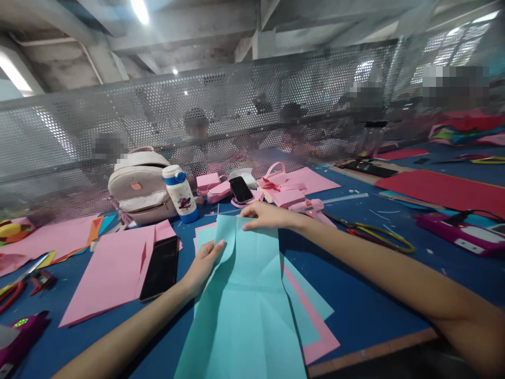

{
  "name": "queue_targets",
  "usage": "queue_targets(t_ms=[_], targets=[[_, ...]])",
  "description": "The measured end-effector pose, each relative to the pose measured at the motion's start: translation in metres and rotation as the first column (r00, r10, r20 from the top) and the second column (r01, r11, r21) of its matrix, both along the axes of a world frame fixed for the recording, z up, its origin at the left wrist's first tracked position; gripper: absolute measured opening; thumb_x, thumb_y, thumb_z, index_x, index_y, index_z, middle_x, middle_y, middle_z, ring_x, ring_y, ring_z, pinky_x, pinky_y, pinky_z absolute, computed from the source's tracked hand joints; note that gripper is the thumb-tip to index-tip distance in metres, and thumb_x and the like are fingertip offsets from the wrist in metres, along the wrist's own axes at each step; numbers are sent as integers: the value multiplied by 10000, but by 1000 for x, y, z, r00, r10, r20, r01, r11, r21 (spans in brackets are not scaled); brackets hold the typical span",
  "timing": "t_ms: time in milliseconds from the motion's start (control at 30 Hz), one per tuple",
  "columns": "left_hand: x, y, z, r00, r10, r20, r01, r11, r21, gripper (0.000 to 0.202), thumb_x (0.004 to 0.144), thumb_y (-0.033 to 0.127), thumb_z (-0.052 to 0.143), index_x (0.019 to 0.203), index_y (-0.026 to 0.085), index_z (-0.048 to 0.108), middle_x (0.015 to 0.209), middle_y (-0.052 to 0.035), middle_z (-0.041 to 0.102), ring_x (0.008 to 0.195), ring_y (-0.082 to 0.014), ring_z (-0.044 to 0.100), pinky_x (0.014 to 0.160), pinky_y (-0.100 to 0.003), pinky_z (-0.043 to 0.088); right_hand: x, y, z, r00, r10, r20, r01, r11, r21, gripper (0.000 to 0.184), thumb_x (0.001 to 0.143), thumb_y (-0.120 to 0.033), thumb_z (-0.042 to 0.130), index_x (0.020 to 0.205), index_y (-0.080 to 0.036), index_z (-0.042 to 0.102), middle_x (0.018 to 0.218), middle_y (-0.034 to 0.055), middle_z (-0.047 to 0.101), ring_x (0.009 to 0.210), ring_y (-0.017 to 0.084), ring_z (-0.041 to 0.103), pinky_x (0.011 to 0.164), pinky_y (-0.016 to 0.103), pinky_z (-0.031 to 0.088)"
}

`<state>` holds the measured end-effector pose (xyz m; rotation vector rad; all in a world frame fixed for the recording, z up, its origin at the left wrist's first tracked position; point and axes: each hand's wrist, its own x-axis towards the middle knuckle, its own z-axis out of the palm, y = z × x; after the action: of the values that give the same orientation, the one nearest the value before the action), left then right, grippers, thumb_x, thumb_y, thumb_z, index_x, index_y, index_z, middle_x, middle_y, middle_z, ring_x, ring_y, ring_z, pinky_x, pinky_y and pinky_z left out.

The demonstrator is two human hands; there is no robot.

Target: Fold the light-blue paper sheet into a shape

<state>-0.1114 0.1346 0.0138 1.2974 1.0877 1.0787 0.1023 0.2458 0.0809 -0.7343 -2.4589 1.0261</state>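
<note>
A large creased sheet of turquoise paper (pixel 252 305) stretches from the blue table toward me, its far left corner folded over. My left hand (pixel 205 259) pinches the folded edge on the left, thumb on top. At the far edge my right hand (pixel 262 215) grips the same sheet, its fingers closed near the fold line. Beneath it lie more sheets, among them a pink sheet (pixel 325 345) showing at the right. A black phone (pixel 160 267) rests on pink paper (pixel 108 268) left of my left hand.
A pale backpack (pixel 140 184) and a white-and-blue bottle (pixel 181 197) stand by the perforated metal divider (pixel 244 121). Yellow-and-red scissors (pixel 379 237) and a purple device (pixel 457 234) lie to the right. Pink paper pieces (pixel 292 197) and another phone (pixel 240 189) lie beyond my hands. People sit behind the divider.
</note>
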Motion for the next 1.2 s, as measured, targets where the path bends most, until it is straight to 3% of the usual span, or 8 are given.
queue_targets(t_ms=[133, 367, 467, 567, 767, 933, 1200], targets=[[-1, 1, -3, 1000, -13, -2, 13, 999, -33, 515, 703, 543, 779, 961, 117, 651, 825, -58, 696, 713, -191, 633, 668, -283, 499, -3, -3, 0, 999, 52, -6, -53, 995, -86, 359, 760, -356, 709, 1016, -105, 727, 940, 65, 736, 814, 197, 658, 696, 266, 488], [-2, 2, 1, 998, 38, -51, -38, 999, 3, 486, 689, 471, 812, 973, 100, 675, 899, -108, 721, 755, -228, 663, 682, -308, 516, -9, -17, 6, 994, 106, -19, -107, 992, -72, 245, 784, -280, 670, 955, -119, 737, 884, 33, 719, 803, 177, 630, 684, 244, 459], [-3, 4, 4, 992, 118, -37, -112, 984, 136, 542, 716, 432, 802, 1148, 162, 615, 1119, -94, 683, 956, -232, 647, 817, -301, 507, -11, -23, 8, 993, 116, -28, -118, 991, -64, 234, 823, -297, 629, 929, -115, 729, 844, 26, 696, 753, 153, 589, 659, 234, 437], [-5, 4, 7, 987, 162, -13, -148, 927, 344, 683, 762, 367, 781, 1357, 252, 465, 1264, -65, 606, 1047, -209, 613, 887, -290, 487, -13, -28, 8, 996, 90, -28, -91, 995, -29, 253, 863, -323, 580, 860, -109, 715, 739, 3, 639, 662, 123, 514, 600, 220, 387], [-6, -1, 6, 980, 163, -110, -97, 887, 451, 625, 833, 355, 723, 1392, 285, 454, 1328, -66, 566, 1160, -237, 562, 984, -320, 439, -16, -30, 6, 996, 77, -37, -79, 996, -50, 318, 899, -370, 536, 884, -102, 706, 750, 13, 629, 672, 127, 503, 608, 224, 390], [-4, -3, 5, 975, 171, -139, -91, 888, 451, 613, 861, 360, 687, 1412, 289, 428, 1404, -64, 512, 1088, -216, 579, 953, -312, 444, -17, -31, 6, 997, 67, -26, -68, 997, -36, 313, 899, -362, 529, 870, -107, 709, 743, 8, 622, 661, 125, 497, 612, 228, 381], [-3, -2, 3, 963, 226, -145, -145, 893, 426, 631, 846, 399, 688, 1404, 265, 426, 1278, -72, 579, 1076, -230, 581, 927, -315, 449, -19, -37, 9, 996, 61, -68, -63, 998, -27, 285, 877, -337, 542, 825, -117, 714, 725, -2, 620, 661, 125, 493, 623, 230, 373]])
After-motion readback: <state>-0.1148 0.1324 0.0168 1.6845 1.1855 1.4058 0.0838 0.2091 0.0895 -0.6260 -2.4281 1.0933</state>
